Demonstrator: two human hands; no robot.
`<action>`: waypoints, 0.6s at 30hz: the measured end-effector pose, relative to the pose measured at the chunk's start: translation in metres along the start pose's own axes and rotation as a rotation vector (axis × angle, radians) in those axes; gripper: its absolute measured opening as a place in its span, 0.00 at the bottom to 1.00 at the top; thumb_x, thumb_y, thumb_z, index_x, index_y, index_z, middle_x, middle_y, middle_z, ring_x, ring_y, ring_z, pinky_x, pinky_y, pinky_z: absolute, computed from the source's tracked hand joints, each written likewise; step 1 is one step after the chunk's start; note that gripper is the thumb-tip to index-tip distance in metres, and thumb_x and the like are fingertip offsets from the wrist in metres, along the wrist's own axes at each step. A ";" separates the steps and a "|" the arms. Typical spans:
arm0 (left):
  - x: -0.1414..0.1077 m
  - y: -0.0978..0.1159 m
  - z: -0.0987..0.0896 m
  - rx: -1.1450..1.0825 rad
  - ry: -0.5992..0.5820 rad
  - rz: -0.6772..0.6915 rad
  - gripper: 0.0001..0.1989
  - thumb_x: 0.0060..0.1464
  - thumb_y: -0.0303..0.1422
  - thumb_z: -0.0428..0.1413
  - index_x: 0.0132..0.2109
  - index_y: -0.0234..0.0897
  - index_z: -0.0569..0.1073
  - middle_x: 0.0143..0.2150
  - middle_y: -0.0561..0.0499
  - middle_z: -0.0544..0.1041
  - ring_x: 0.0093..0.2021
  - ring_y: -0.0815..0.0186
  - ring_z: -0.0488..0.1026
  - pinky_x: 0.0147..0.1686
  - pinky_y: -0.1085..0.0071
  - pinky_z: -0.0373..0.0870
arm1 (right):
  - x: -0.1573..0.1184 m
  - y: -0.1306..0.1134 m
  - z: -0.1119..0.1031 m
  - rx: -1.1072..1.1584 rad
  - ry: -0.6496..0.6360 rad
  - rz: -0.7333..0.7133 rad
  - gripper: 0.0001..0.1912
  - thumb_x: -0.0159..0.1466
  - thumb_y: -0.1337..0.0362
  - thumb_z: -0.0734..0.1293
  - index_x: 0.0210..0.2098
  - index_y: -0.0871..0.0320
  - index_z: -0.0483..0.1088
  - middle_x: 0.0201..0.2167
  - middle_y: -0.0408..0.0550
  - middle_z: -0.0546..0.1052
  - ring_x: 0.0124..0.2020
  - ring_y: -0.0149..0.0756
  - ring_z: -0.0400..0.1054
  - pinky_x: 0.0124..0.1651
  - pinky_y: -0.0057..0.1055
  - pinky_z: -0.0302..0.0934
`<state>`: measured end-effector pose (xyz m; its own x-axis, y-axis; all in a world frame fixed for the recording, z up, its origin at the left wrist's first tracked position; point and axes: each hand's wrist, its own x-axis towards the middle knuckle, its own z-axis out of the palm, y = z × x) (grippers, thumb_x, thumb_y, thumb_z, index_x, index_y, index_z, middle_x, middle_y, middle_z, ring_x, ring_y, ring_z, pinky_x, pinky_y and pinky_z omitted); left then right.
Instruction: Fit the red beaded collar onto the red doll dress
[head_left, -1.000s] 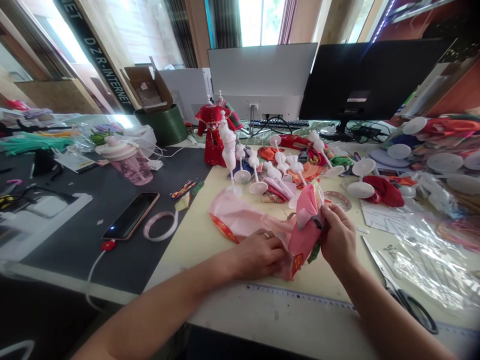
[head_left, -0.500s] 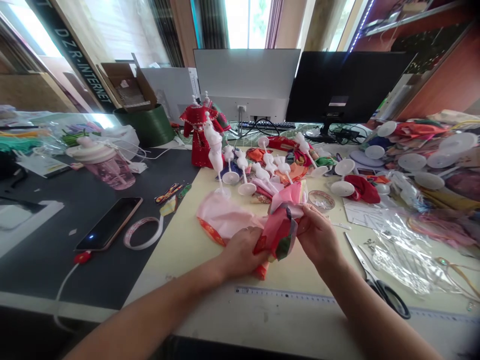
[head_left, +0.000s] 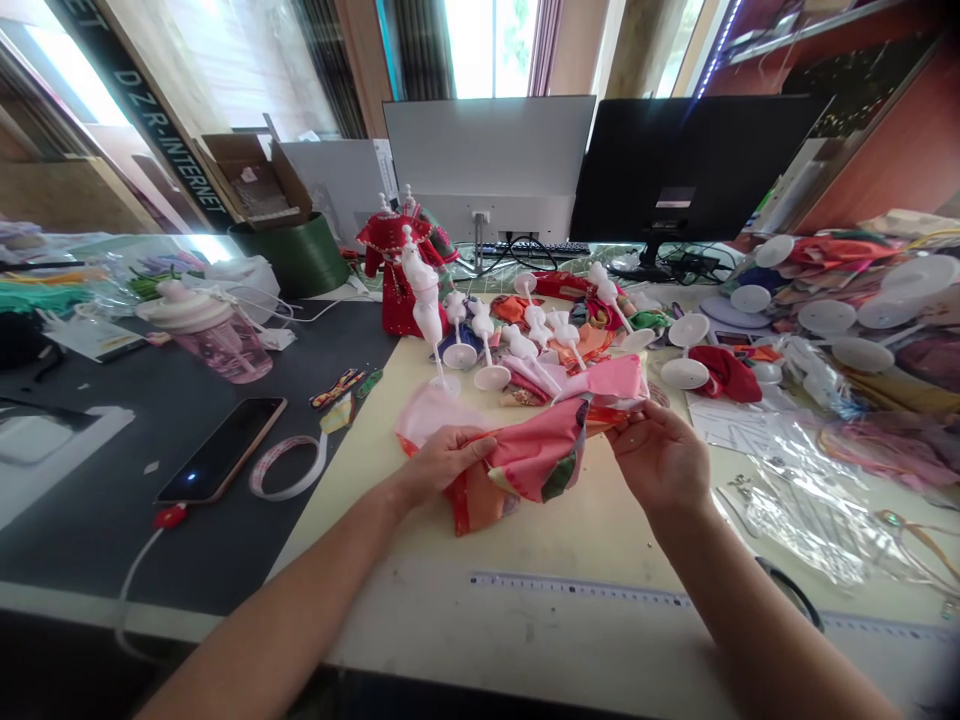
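Between my hands a small pink doll dress (head_left: 536, 450) with red and dark green patterned parts is stretched out above the cream mat (head_left: 420, 590). My left hand (head_left: 450, 458) is closed on its left side, thumb on top. At the other end, my right hand (head_left: 660, 450) pinches the edge of the cloth. A paler pink piece with an orange border (head_left: 431, 410) spreads out behind my left hand; whether it joins the dress I cannot tell. Just beyond it stands a bare white mini mannequin (head_left: 426, 300).
Several white mini mannequins (head_left: 525, 345) lie behind on coloured cloth. Scissors (head_left: 791, 590) are partly hidden under my right forearm. A ruler (head_left: 570, 590) lies in front. To the left are a tape roll (head_left: 281, 468), a phone (head_left: 223, 450) and a pink bottle (head_left: 217, 335).
My hands have moved apart, the left to the left and the right to the right. The bunched pink dress is now spread wider between them. My right forearm now covers most of the scissors.
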<state>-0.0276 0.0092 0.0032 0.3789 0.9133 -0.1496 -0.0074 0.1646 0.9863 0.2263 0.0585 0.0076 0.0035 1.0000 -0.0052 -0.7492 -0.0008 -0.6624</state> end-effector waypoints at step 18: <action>0.007 -0.007 0.019 0.603 0.256 0.378 0.23 0.52 0.40 0.59 0.53 0.37 0.68 0.50 0.44 0.73 0.50 0.58 0.69 0.52 0.61 0.66 | -0.014 0.015 0.011 -0.012 -0.019 0.257 0.03 0.55 0.67 0.65 0.30 0.57 0.70 0.26 0.42 0.75 0.26 0.31 0.67 0.28 0.29 0.65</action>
<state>-0.0072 0.0075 -0.0039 0.2236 0.9373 0.2672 0.4412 -0.3418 0.8298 0.2083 0.0447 0.0059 -0.1980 0.9670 -0.1604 -0.7159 -0.2545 -0.6502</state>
